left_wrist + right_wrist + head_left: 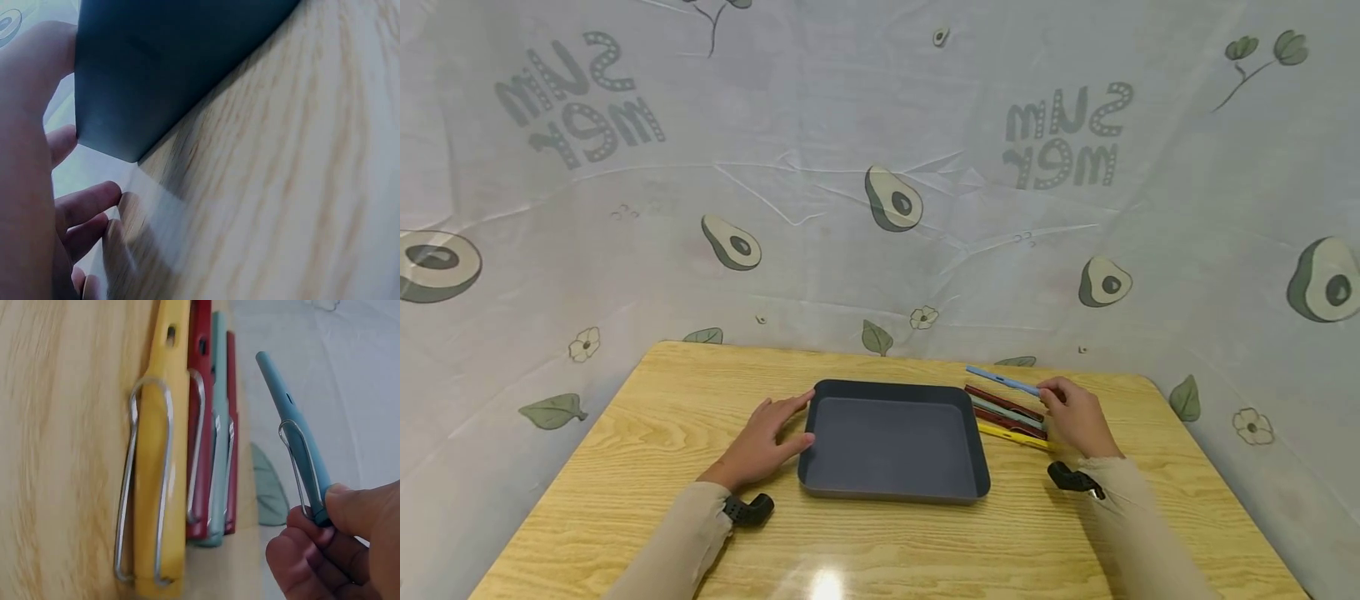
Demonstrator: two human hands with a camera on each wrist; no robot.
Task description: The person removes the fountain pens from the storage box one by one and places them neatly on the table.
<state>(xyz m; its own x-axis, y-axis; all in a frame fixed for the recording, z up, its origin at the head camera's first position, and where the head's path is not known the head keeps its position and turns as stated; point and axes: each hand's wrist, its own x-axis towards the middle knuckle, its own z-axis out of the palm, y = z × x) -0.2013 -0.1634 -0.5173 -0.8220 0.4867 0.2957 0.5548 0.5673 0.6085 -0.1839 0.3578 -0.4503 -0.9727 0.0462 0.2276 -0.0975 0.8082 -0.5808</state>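
Note:
Between thumb and fingertips my right hand (1078, 418) pinches a blue pen (299, 434) by its cap end, near the wire clip. In the head view this pen slants above a row of other pens. A yellow pen (159, 487) lies nearest me. Beyond it come a dark red pen (200, 456), a pale green pen (219, 450) and another dark red pen (232, 469). At the left side of a dark grey tray (891, 446) rests my left hand (763, 446), thumb and index finger touching the rim and the other fingers loosely bent.
Tray and pens are on a wood-grain table (880, 542); the pens lie just right of the tray. A pale curtain (820, 125) printed with avocados hangs behind the table's far edge. A black strap mount (748, 510) sits on each wrist.

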